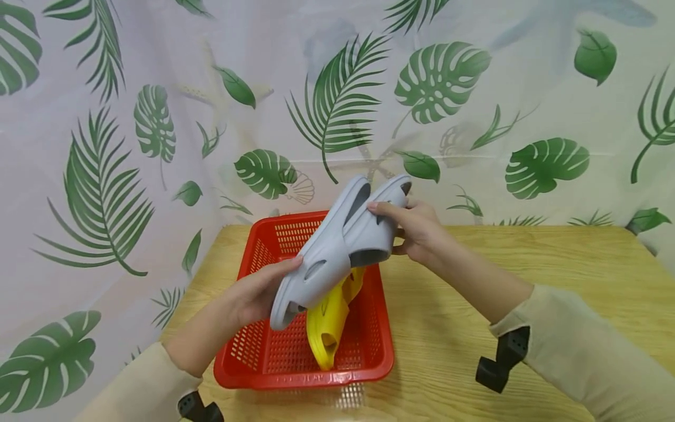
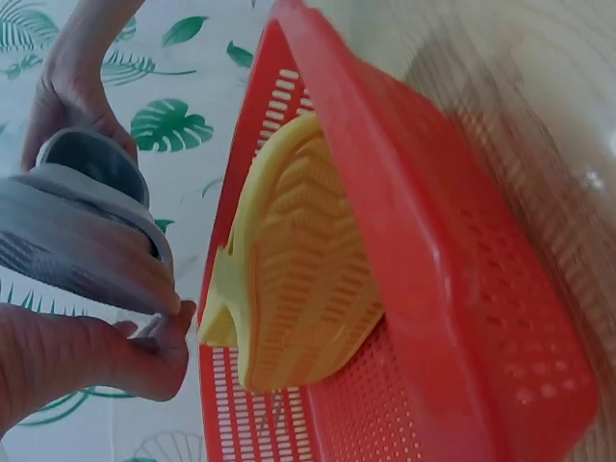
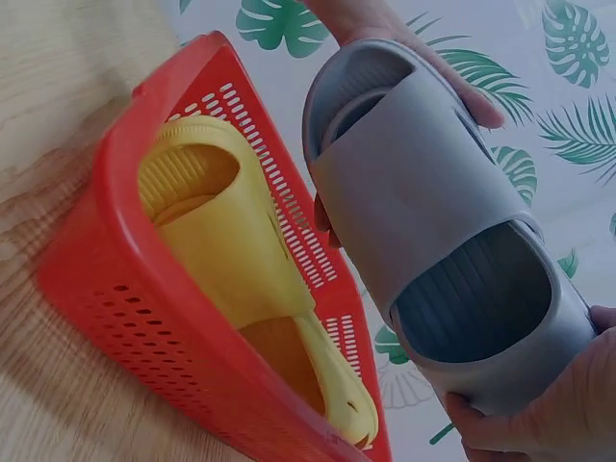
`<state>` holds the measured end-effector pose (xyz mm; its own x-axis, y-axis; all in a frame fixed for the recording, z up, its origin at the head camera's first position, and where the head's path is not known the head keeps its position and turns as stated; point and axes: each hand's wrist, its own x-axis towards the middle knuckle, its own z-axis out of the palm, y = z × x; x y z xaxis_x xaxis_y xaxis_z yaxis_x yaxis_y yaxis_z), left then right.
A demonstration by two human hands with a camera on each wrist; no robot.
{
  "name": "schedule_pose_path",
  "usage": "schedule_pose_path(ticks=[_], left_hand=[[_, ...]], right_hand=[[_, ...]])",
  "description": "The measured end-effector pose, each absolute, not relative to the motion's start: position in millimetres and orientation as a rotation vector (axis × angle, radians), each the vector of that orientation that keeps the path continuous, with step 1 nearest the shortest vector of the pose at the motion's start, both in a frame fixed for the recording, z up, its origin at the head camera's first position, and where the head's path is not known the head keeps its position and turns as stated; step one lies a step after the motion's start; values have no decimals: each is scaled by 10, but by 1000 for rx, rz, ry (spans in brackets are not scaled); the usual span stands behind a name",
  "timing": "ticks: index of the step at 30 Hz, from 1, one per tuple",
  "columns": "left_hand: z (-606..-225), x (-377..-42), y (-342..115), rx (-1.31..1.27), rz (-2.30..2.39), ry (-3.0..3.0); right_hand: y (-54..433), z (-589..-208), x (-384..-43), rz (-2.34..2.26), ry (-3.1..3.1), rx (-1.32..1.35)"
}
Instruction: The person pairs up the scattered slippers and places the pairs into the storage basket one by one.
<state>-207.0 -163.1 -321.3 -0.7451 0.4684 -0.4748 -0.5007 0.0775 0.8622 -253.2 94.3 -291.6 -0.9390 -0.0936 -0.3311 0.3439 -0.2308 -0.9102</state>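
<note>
Two light grey slippers are held up over a red basket (image 1: 387, 346), side by side and overlapping. My left hand (image 1: 258, 293) grips the nearer grey slipper (image 1: 321, 258) by its toe end, thumb on the side of the strap. With thumb and fingers, my right hand (image 1: 416, 225) holds the other grey slipper (image 1: 369, 231) at the right. In the right wrist view, a grey slipper (image 3: 423, 183) shows its wide strap and foot opening. Below them, a yellow slipper (image 1: 324, 322) stands tilted on its side inside the basket; its ridged sole (image 2: 308, 260) faces the left wrist camera.
The basket has perforated walls and sits on a wood-grain table (image 1: 448, 328), towards its left side. Bare tabletop stretches to the right of it. A white curtain (image 1: 369, 135) with green leaf prints hangs behind the table and along its left.
</note>
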Motion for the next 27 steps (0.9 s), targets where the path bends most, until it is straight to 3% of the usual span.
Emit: schedule_pose_path(ticks=[16, 19, 27], left_hand=[[-3287, -1809, -1986, 191, 1552, 2216], [-3333, -1700, -2083, 339, 1447, 2422], [-3422, -1570, -2345, 1133, 946, 2625]], right_hand=[[420, -3065, -2693, -2087, 1793, 177], [370, -3042, -2719, -2056, 1756, 198], [316, -2974, -2840, -1904, 1812, 218]])
